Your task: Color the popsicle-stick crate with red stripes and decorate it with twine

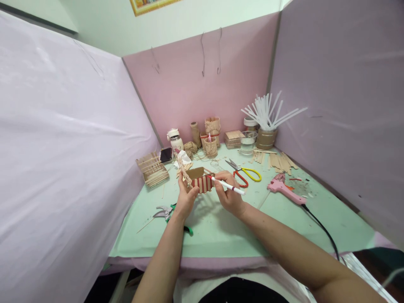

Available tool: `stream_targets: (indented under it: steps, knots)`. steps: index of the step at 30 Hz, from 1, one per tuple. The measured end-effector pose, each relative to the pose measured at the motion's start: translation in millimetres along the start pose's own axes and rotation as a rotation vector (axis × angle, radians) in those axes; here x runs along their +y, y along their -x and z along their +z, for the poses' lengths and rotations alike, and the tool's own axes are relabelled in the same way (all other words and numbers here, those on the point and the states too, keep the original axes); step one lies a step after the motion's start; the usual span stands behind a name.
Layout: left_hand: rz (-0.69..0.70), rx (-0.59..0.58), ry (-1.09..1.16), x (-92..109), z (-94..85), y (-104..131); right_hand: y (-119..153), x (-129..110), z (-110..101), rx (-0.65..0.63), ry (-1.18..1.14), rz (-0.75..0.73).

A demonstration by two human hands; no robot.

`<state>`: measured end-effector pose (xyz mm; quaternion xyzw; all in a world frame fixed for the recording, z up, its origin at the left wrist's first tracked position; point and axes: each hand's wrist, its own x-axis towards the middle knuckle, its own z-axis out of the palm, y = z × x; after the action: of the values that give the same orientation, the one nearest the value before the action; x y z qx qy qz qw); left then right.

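Note:
A small craft-stick box (203, 184) with red and plain wood stripes on its near side is held above the table. My left hand (185, 197) is closed on its left end, thumb at the lower front corner. In my right hand (229, 195) is a white marker pen (232, 187) with a red band, gripped like a pencil. Its red tip meets the striped side near the top edge. Brown card shows inside the box. Pruning shears (164, 213) with green handles lie beside my left forearm, which partly hides them.
Red-and-yellow scissors (243, 171) and a pink glue gun (285, 189) with a black cord lie to the right. Behind stand a water cup (248, 143), white glue sticks (267, 110), loose craft sticks (280, 162) and twine (190, 148). A stick rack (153, 169) and phone (166, 155) sit left.

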<state>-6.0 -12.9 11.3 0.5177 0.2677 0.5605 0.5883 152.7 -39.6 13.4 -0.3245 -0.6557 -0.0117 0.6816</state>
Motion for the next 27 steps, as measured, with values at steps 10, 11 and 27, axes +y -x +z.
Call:
stream_targets:
  steps: [10, 11, 27]
  knots:
    - [0.006, -0.013, -0.008, -2.9, -2.7, -0.7, 0.4, -0.9, 0.2, -0.005, 0.007, 0.032]
    - [0.001, -0.009, -0.008, -3.3, -2.9, -0.8, 0.7, -0.6, 0.4, 0.005, 0.017, 0.037]
    - [-0.002, -0.001, 0.013, -0.1, -0.4, -0.1, 0.2, -2.1, -0.4, -0.014, -0.009, 0.035]
